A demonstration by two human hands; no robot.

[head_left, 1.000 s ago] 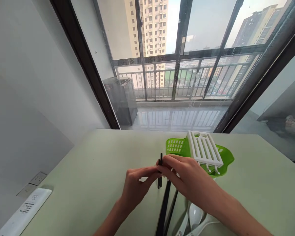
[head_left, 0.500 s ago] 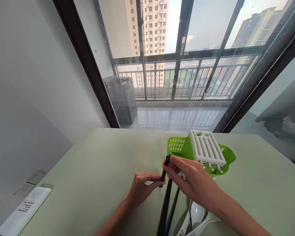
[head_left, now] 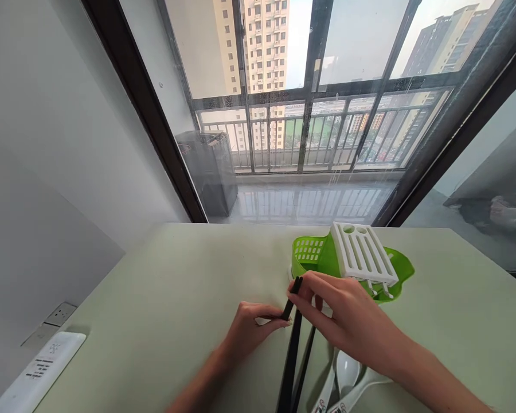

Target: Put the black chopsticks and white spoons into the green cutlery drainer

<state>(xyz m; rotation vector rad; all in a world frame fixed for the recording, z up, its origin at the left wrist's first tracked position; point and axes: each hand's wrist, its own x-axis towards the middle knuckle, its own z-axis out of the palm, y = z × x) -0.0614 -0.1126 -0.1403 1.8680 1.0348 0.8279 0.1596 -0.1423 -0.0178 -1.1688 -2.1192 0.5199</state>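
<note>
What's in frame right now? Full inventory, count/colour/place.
short black sticks: looks like two, black, pinched between both hands at table centre
long black chopsticks: two, black, flat on the table, running to the near edge
spoons: at least two, white, on the table under the right forearm
drainer basket: one, green, on the table beyond the hands
slotted rack: one, white, tilted on the basket
table: one, pale green
remote control: one, white, far left by the wall
wall socket: one, white, left wall
covered appliance: one, grey, on the balcony
left hand: fingertips on the sticks' lower end
right hand: fingers on the sticks' upper end
</note>
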